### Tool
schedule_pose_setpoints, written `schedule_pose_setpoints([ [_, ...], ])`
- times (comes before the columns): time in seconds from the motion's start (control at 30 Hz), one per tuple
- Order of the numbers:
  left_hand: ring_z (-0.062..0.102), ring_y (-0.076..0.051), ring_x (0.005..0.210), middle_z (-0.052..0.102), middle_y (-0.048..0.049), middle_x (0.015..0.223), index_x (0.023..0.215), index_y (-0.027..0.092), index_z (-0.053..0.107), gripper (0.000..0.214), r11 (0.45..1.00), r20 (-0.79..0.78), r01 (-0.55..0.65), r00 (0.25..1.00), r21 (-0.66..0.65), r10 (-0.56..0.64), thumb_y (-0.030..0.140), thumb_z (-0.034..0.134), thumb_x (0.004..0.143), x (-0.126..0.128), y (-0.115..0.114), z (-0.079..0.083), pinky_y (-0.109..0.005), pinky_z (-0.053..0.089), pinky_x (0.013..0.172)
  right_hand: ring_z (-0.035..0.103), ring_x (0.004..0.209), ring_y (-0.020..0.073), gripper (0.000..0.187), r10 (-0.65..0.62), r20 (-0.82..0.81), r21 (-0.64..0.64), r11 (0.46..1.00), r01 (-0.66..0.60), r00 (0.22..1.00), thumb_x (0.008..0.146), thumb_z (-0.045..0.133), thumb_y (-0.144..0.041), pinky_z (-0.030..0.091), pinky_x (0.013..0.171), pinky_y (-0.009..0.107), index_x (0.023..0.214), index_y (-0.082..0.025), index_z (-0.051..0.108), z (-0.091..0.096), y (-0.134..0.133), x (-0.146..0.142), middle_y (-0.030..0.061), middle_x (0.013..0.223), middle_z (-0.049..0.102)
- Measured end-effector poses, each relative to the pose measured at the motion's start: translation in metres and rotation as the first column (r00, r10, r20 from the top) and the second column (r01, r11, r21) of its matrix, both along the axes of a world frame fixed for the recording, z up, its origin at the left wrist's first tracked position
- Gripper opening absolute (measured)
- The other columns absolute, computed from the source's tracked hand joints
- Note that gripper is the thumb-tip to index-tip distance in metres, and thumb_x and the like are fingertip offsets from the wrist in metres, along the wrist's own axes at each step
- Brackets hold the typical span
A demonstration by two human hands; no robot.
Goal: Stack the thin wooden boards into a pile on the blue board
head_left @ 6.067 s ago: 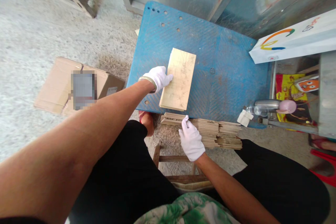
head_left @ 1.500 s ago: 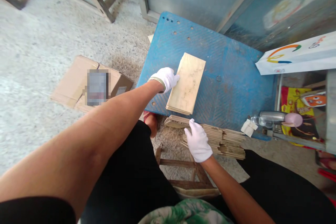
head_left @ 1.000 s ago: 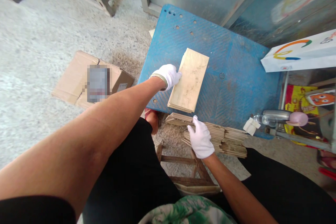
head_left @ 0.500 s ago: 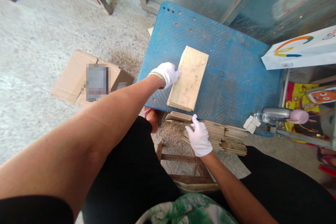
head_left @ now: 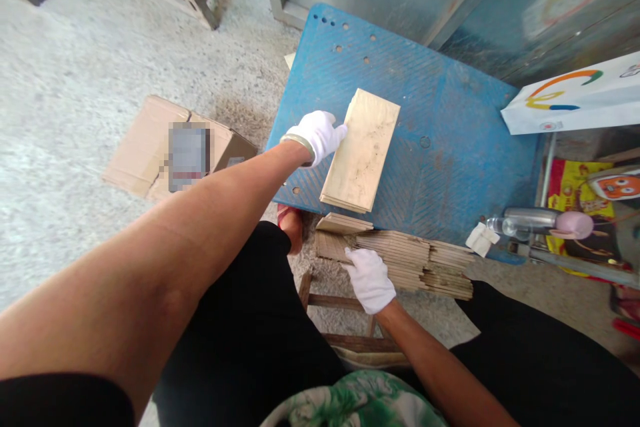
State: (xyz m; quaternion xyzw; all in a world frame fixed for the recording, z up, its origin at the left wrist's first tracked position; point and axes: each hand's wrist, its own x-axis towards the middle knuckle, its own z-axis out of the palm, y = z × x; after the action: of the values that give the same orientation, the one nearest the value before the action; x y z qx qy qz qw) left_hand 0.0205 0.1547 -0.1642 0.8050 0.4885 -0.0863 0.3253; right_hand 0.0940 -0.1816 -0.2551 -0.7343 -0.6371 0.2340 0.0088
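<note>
A short stack of pale wooden boards (head_left: 361, 150), dark specks on its top face, lies on a blue plastic platform (head_left: 445, 147). My left hand (head_left: 319, 136), in a white glove, is at the stack's left edge. Its fingers are loosely bent and partly apart, with one tip at the boards' edge. Along the platform's near side stands a row of wooden boards on edge (head_left: 400, 250). One board at the row's left end leans over (head_left: 334, 245). My white-gloved right hand (head_left: 371, 280) is at that end, fingertips close to the leaning board, thumb and fingers slightly apart.
A cardboard box (head_left: 145, 143) lies on the concrete floor at left. On the right are a white paper bag (head_left: 575, 97), a metal flask (head_left: 533, 217) and a crumpled white scrap (head_left: 481, 239). A wooden stool (head_left: 335, 301) stands below my right hand.
My right hand has moved left and down along the row, uncovering more of the board edges. A board face shows more at the left end. My left hand stays by the stack.
</note>
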Motion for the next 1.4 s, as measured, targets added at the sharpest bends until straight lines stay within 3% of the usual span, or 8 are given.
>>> schedule_pose_setpoints([
  [0.27, 0.058, -0.017, 0.082, 0.063, -0.0057, 0.085, 0.101, 0.012, 0.063, 0.035, 0.991, 0.243, -0.043, 0.970, 0.130, 0.010, 0.035, 0.038, 0.093, 0.002, -0.006, 0.028, -0.026, 0.044, 0.078, 0.061, 0.083, 0.0201, 0.021, 0.023, -0.130, -0.170, 0.984, -0.045, 0.991, 0.082, 0.067, -0.041, 0.040, 0.075, 0.028, 0.085, -0.021, 0.073, 0.036, 0.048, 0.020, 0.0051, 0.084, 0.070],
  [0.5, 0.059, -0.013, 0.068, 0.066, -0.0048, 0.078, 0.091, 0.013, 0.065, 0.033, 0.976, 0.435, 0.125, 0.900, -0.176, -0.037, 0.036, 0.042, 0.093, 0.007, -0.020, 0.041, -0.024, 0.046, 0.069, 0.054, 0.059, 0.0122, 0.029, -0.311, -0.465, -0.386, 0.914, 0.126, 0.829, 0.075, 0.070, -0.049, 0.039, 0.055, 0.023, 0.069, -0.020, 0.068, 0.121, 0.102, 0.084, -0.0027, 0.065, 0.063],
  [0.57, 0.061, -0.013, 0.066, 0.067, -0.0054, 0.077, 0.087, 0.014, 0.064, 0.036, 0.924, 0.440, 0.150, 0.898, -0.351, 0.021, 0.043, 0.043, 0.093, 0.007, -0.025, 0.045, -0.024, 0.047, 0.066, 0.050, 0.054, 0.0112, 0.037, -0.433, -0.515, -0.389, 0.887, 0.249, 0.740, 0.069, 0.073, -0.055, 0.037, 0.049, 0.022, 0.067, -0.018, 0.066, 0.139, 0.119, 0.106, -0.0021, 0.061, 0.060],
  [0.73, 0.062, -0.015, 0.069, 0.070, -0.0057, 0.086, 0.090, 0.019, 0.066, 0.052, 0.656, 0.506, 0.305, 0.852, -0.690, 0.136, 0.066, 0.046, 0.083, 0.001, -0.032, 0.047, -0.025, 0.049, 0.062, 0.046, 0.050, 0.0105, 0.045, -0.480, -0.686, -0.274, 0.867, 0.417, 0.547, 0.062, 0.076, -0.058, 0.039, 0.046, 0.022, 0.059, -0.016, 0.060, 0.163, 0.171, 0.157, -0.0002, 0.055, 0.056],
  [0.83, 0.060, -0.017, 0.067, 0.068, -0.0051, 0.080, 0.080, 0.019, 0.065, 0.054, 0.752, 0.507, 0.300, 0.860, -0.587, 0.052, 0.069, 0.046, 0.081, 0.004, -0.032, 0.048, -0.029, 0.048, 0.062, 0.052, 0.053, 0.0124, 0.044, -0.487, -0.783, -0.281, 0.832, 0.478, 0.387, 0.057, 0.082, -0.053, 0.044, 0.046, 0.024, 0.072, -0.015, 0.066, 0.165, 0.207, 0.175, 0.0026, 0.065, 0.063],
  [0.97, 0.057, -0.015, 0.068, 0.063, -0.0032, 0.076, 0.070, 0.018, 0.060, 0.045, 0.932, 0.354, 0.077, 0.934, -0.354, 0.057, 0.052, 0.041, 0.092, 0.016, -0.028, 0.048, -0.027, 0.044, 0.061, 0.059, 0.061, 0.0127, 0.038, -0.505, -0.842, -0.321, 0.752, 0.576, 0.189, 0.066, 0.081, -0.043, 0.049, 0.049, 0.022, 0.088, -0.016, 0.065, 0.152, 0.248, 0.174, 0.0011, 0.076, 0.065],
  [1.2, 0.062, -0.019, 0.082, 0.066, -0.0070, 0.089, 0.090, 0.016, 0.065, 0.041, 0.968, 0.208, -0.104, 0.966, -0.227, 0.153, 0.048, 0.040, 0.091, 0.025, -0.021, 0.029, -0.028, 0.047, 0.070, 0.040, 0.037, 0.0034, 0.036, -0.495, -0.869, -0.278, 0.518, 0.809, 0.019, 0.068, 0.080, -0.042, 0.029, 0.029, 0.014, 0.071, -0.018, 0.053, 0.098, 0.279, 0.148, -0.0086, 0.054, 0.049],
  [1.4, 0.063, -0.025, 0.093, 0.066, -0.0124, 0.099, 0.102, 0.013, 0.063, 0.040, 0.989, 0.096, -0.121, 0.987, -0.090, 0.129, 0.045, 0.043, 0.088, 0.022, -0.016, 0.026, -0.032, 0.048, 0.080, 0.032, 0.034, 0.0030, 0.039, -0.547, -0.836, -0.292, 0.505, 0.812, 0.039, 0.070, 0.079, -0.041, 0.027, 0.028, 0.013, 0.065, -0.019, 0.047, 0.091, 0.297, 0.137, -0.0107, 0.046, 0.039],
])
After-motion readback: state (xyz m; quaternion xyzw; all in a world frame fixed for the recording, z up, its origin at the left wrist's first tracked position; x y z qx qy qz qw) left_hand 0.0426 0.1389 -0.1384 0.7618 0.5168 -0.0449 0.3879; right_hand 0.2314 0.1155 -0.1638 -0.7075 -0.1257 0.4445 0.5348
